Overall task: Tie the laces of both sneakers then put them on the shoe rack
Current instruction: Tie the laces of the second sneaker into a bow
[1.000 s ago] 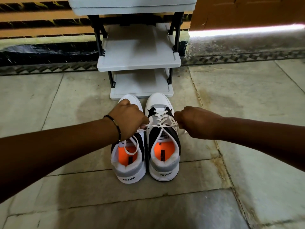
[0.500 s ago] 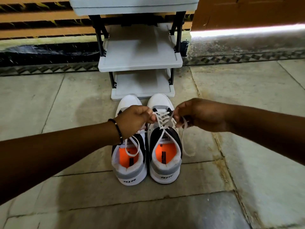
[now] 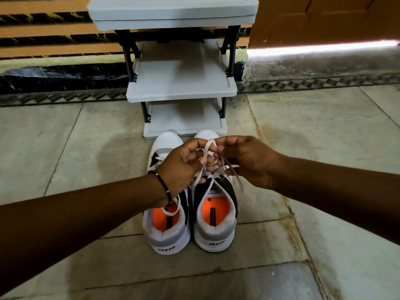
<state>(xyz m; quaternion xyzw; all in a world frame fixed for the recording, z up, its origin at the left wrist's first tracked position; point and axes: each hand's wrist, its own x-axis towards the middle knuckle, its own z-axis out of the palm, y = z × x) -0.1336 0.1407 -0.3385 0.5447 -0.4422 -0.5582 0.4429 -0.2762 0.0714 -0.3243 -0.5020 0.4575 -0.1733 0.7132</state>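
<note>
Two white, black and grey sneakers with orange insoles stand side by side on the floor, heels toward me: the left sneaker (image 3: pixel 166 237) and the right sneaker (image 3: pixel 215 230). My left hand (image 3: pixel 181 167) and my right hand (image 3: pixel 246 161) meet over the right sneaker, each pinching its white lace (image 3: pixel 207 148), which forms a loop between the fingertips. A loose lace end (image 3: pixel 238 180) hangs by my right hand. A white lace loop lies in the left sneaker's opening; my left wrist hides the rest of it. The grey shoe rack (image 3: pixel 181 92) stands just beyond the toes.
The rack has three grey shelves on black posts, against a wall with orange and black stripes (image 3: pixel 54 40). An orange door (image 3: pixel 324 18) is at the upper right with light under it. Stone floor tiles (image 3: pixel 324 137) spread around the shoes.
My hands were pulling the right sneaker's lace ends apart sideways. They have come together above the shoe and raised a loop of lace between the fingertips.
</note>
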